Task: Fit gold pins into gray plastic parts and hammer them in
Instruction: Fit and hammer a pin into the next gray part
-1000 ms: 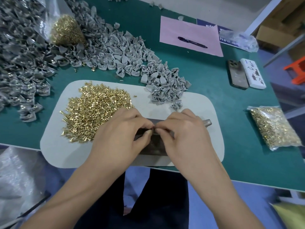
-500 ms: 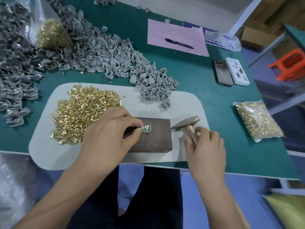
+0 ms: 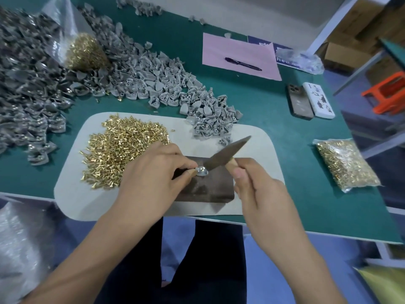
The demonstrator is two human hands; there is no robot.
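Note:
My left hand (image 3: 151,178) pinches a small gray plastic part (image 3: 201,171) against the dark metal block (image 3: 208,187) in the middle of the white mat (image 3: 72,194). My right hand (image 3: 260,194) grips the wooden handle of a small hammer (image 3: 225,153), whose blurred head points down onto the part. A loose pile of gold pins (image 3: 125,148) lies on the mat just left of my left hand. Gray plastic parts (image 3: 166,86) are heaped behind the mat.
A large heap of darker gray parts (image 3: 26,91) fills the left of the green table (image 3: 285,132). A bag of gold pins (image 3: 346,164) lies at the right. Two phones (image 3: 310,103) and a pink sheet (image 3: 238,55) with a pen (image 3: 242,63) sit farther back.
My right hand left the part, took the hammer from beside the block and swung its head over onto the part. My left hand stayed pinching the part on the block.

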